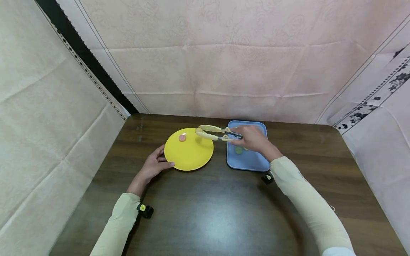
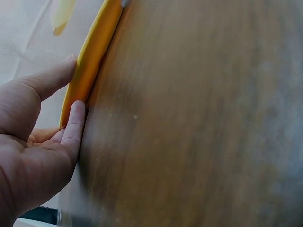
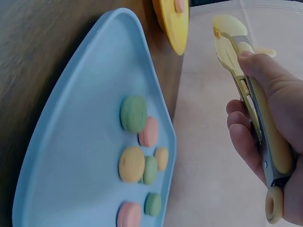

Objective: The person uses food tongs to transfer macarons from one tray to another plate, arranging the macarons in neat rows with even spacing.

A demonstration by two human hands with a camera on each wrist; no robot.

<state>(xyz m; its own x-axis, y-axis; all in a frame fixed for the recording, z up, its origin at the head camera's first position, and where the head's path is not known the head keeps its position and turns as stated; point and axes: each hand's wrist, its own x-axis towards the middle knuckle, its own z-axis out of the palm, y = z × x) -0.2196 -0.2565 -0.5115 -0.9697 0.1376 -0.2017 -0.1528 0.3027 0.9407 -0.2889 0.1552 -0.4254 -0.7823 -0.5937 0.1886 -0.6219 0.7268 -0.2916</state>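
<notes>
Where tabletop (image 1: 219, 161) separates plate (image 1: 190, 153) and tray (image 1: 248, 163), tongs (image 1: 215, 138) overhang both rims.

Cream-coloured tongs (image 1: 207, 136) above a round yellow plate (image 1: 189, 156)
Tips parted over the plate's right side; one pink macaron (image 1: 182, 138) lies toward its far-left edge; green, pink and yellow macarons (image 3: 133, 114) rest on a blue tray (image 1: 248, 164).
</notes>
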